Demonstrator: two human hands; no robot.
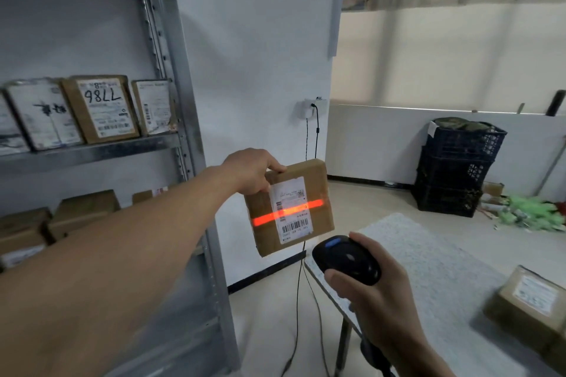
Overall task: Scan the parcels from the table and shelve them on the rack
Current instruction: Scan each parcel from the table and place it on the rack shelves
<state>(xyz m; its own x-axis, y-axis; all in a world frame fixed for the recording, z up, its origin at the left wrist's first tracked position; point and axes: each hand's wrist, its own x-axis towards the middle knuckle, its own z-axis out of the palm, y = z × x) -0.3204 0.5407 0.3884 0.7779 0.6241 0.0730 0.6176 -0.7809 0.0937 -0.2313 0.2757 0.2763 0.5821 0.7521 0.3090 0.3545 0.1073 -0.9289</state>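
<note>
Parcel [318,184] held in the air by left hand [251,171], between rack [186,119] and worktop [428,269]; fingers curled over its top left corner, box tilted, label [291,193] facing out. Right hand [379,306] wrapped round scanner [346,260], fingers closed on it, head aimed at the parcel. Red beam [263,220] crosses the label mid-height, above the bottom barcode [294,226].

Judgement: beam probably has to drop onto that barcode and span all its bars. Tip scanner down a little or raise the parcel, then hold both steady.

Room: rack post just left of the parcel. Upper shelf [92,150] carries standing parcels [101,107] right up to the post; gaps on the lower shelf unclear. Worktop corner sits under the scanner hand. Second parcel [530,303] on worktop, far right. Cable [298,309] hangs below the held box; a leftward swing should clear the post edge
</note>
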